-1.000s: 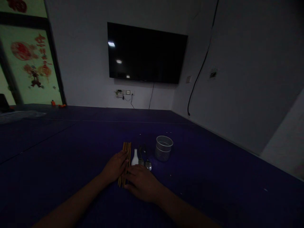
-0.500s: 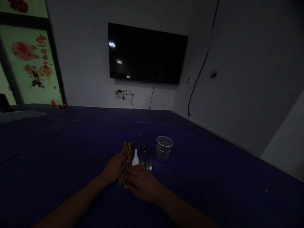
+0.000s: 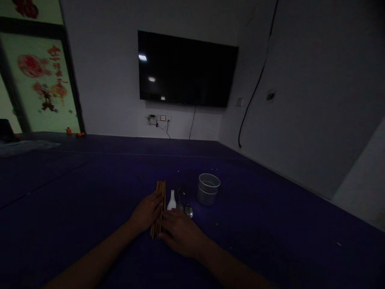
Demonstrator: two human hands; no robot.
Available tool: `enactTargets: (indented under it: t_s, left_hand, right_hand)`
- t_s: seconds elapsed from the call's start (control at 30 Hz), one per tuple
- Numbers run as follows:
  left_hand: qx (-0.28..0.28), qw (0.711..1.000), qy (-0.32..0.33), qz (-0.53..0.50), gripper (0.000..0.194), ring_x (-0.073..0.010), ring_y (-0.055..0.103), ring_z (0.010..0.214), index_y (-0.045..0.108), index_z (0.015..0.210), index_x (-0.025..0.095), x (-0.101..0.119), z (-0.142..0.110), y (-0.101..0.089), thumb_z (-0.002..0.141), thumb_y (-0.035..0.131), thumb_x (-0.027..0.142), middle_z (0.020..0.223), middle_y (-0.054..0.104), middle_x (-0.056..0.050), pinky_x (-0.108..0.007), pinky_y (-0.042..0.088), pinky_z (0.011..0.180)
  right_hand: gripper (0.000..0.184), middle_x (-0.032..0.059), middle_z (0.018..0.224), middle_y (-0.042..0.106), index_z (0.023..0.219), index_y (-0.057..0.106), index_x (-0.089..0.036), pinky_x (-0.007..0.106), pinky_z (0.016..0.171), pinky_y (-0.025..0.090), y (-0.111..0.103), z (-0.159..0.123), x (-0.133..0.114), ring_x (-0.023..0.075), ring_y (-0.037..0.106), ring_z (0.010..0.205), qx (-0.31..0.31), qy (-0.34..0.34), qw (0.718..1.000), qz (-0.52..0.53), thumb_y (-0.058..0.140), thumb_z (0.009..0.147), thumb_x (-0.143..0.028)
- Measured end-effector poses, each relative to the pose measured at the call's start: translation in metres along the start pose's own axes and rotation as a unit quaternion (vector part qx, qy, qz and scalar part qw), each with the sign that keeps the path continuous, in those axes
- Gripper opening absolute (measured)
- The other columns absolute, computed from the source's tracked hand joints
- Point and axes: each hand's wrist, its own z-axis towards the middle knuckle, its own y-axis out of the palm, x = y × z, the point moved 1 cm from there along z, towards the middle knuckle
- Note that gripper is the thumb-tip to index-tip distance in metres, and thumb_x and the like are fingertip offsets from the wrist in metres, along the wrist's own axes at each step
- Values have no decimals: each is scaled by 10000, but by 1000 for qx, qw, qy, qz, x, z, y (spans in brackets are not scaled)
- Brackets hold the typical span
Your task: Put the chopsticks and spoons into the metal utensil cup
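Observation:
A bundle of wooden chopsticks (image 3: 161, 186) lies lengthwise on the dark purple surface. My left hand (image 3: 147, 212) rests over the bundle from the left, its fingers stretched across the sticks. From the right, my right hand (image 3: 182, 233) touches the lower part of the same bundle with spread fingertips; neither hand is wrapped around it. Just right of the chopsticks is a white spoon (image 3: 172, 201), its lower end hidden by my right hand. Beside that lie two metal spoons, one with a shiny bowl (image 3: 189, 211); the other (image 3: 179, 205) is partly covered.
A grey metal cylindrical container (image 3: 207, 190), open at the top, stands right of the spoons. The purple surface (image 3: 90, 180) stretches back to a wall with a television (image 3: 188, 68). A black cable (image 3: 255, 86) hangs at the right. Clear plastic sheeting (image 3: 27, 147) lies far left.
The chopsticks' far ends sit slightly closer together. Both hands stay at the bundle with hardly any movement. The whole view has shifted very slightly.

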Motion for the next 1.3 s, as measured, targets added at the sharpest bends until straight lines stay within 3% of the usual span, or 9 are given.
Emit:
enactTargets:
  t_s: [0.4,0.67,1.0,1.07,1.17,1.3]
  left_hand:
    - [-18,1000,-1,20,471,-232,386,1296,493,1288,135,2,0,0,943,256,351,1377,462,-131,-408,332,1053]
    - [-37,999,-20,10,497,-226,339,1326,452,1324,137,0,1,2,941,254,384,1406,428,-127,-403,309,1061]
    - [-8,999,-23,-21,464,-212,382,1298,479,1297,170,2,1,-2,927,274,360,1382,464,-103,-393,313,1050]
    - [25,999,-41,-20,429,-212,470,1214,541,1212,163,6,1,-8,922,286,350,1284,552,-108,-377,360,1002]
    - [59,992,-110,22,347,-227,580,982,630,922,161,13,0,-20,894,348,361,989,650,-103,-360,430,854]
    - [37,978,-183,98,262,-243,569,906,589,718,184,21,-1,-30,839,428,351,868,628,-75,-362,414,765]
  right_hand:
    - [235,66,1045,638,1056,580,-163,352,952,374,-2,1,0,205,549,1029,-4,-15,1000,-7,489,901,-315]
    - [224,93,1110,628,1069,586,-182,365,951,370,-2,0,0,212,539,1072,28,2,999,-17,501,901,-304]
    - [172,64,1034,648,1001,582,-182,363,955,356,-4,1,-1,206,540,1055,12,4,1000,-19,496,901,-292]
    - [165,62,1033,648,1000,579,-186,360,956,353,-4,1,0,203,535,1061,15,2,1000,-19,495,901,-287]
    - [162,58,1025,653,1010,574,-186,355,950,355,-5,1,-1,195,542,1045,19,-3,1000,-11,488,902,-272]
    - [174,65,1043,652,1024,577,-179,353,939,359,-8,1,-2,193,546,1039,27,-2,1000,-4,475,905,-253]
